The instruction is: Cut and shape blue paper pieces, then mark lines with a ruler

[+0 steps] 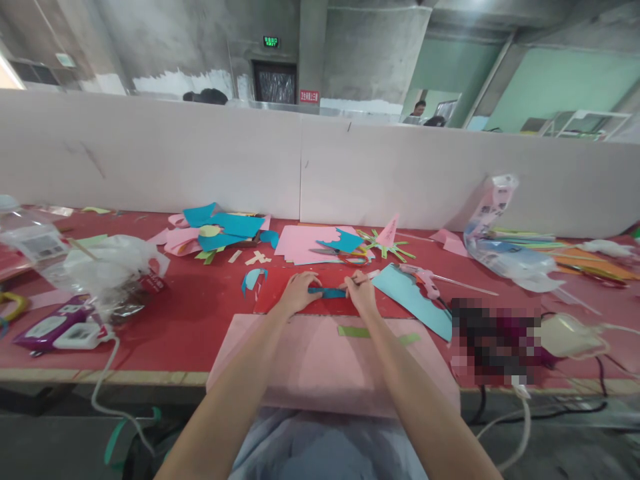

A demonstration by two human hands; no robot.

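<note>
The work surface is a red-covered table [185, 340] with a pale wood edge. A white partition [150, 160] runs along its far side; beyond it are bare concrete, a dark door [275, 90] and a green exit sign [271, 41].

A narrow blue strip [329, 293] lies across a flat red sheet [270, 293] at table centre, between the operator's hands. The left hand [303, 291] has its fingers at the left end; the right hand [360, 291] has bent fingers at the other. From where I stand, I cannot tell whether either hand pinches the strip or only presses it.

Nearest the operator is a matte pink panel [320, 367] bearing two green strips [354, 331]; both forearms pass above it and partly cover it.

Right of the hands: a ragged-edged light-blue sheet [415, 300] and a pink glue gun [425, 283]. Behind: smooth pink sheets [295, 243], yellow-handled scissors [359, 255] and a pink cone [389, 232] amid spiky green strips [400, 251].

At left, a crumpled clear bag [107, 267] stands beside a purple power strip [55, 327]. A patch at right is pixelated and unreadable.
</note>
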